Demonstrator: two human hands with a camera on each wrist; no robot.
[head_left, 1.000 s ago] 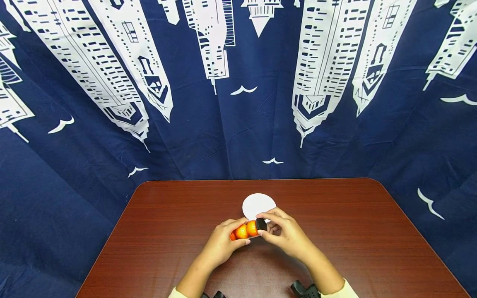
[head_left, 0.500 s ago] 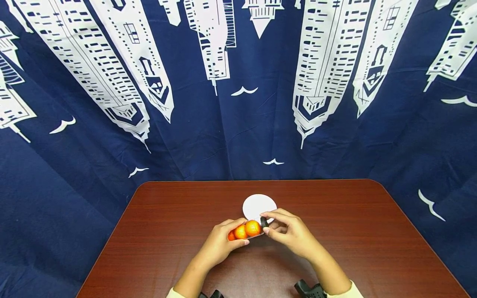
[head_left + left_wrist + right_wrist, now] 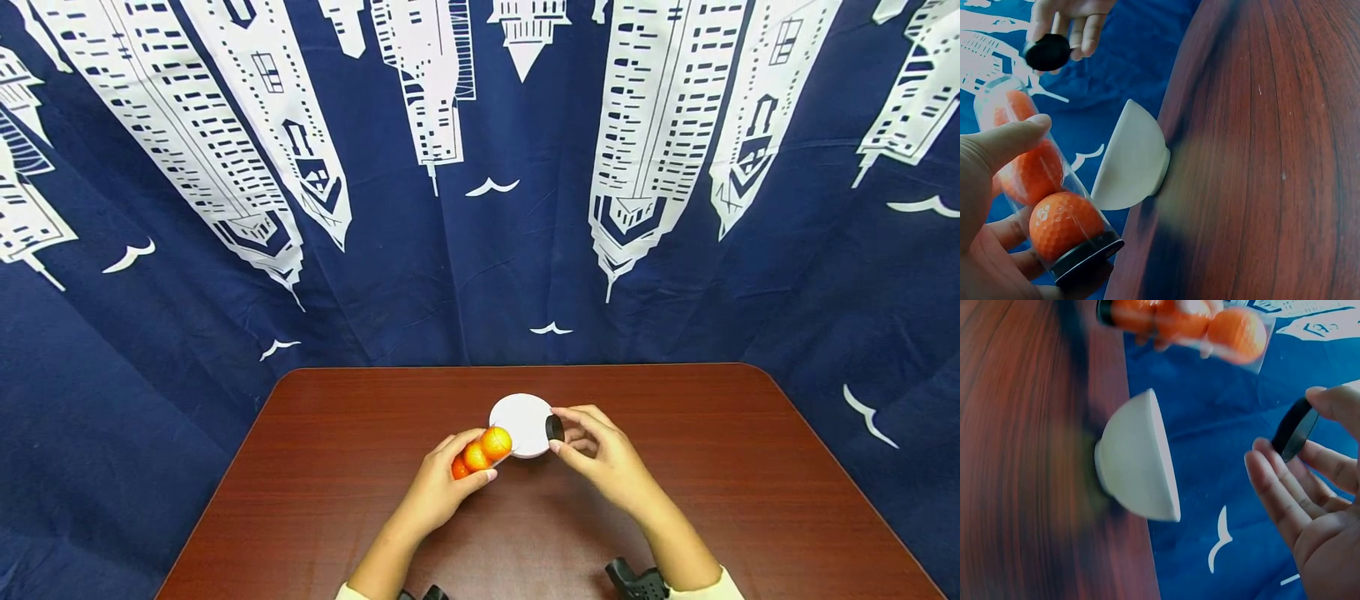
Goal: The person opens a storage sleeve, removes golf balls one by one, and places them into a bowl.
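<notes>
My left hand [image 3: 438, 483] grips a clear tube [image 3: 1072, 181] of orange golf balls [image 3: 1066, 226]. A black cap [image 3: 1088, 257] closes the tube's lower end, while its other end is uncapped and tilts up toward the bowl. Between thumb and fingertips, my right hand [image 3: 611, 458] pinches a round black lid [image 3: 554, 428], apart from the tube. A white bowl [image 3: 1135, 459] stands upright on the table just beyond both hands. In the head view the lid overlaps the bowl's right rim. Part of the tube is hidden behind my left fingers.
The brown wooden table [image 3: 360, 417] extends around the bowl. Behind its far edge hangs a dark blue cloth [image 3: 517, 275] printed with white buildings and birds. Black wrist devices [image 3: 637, 581] show at the bottom of the head view.
The lid has come off the tube's end and moved right and away with my right hand. My left hand has tilted the tube's open end up toward the bowl.
</notes>
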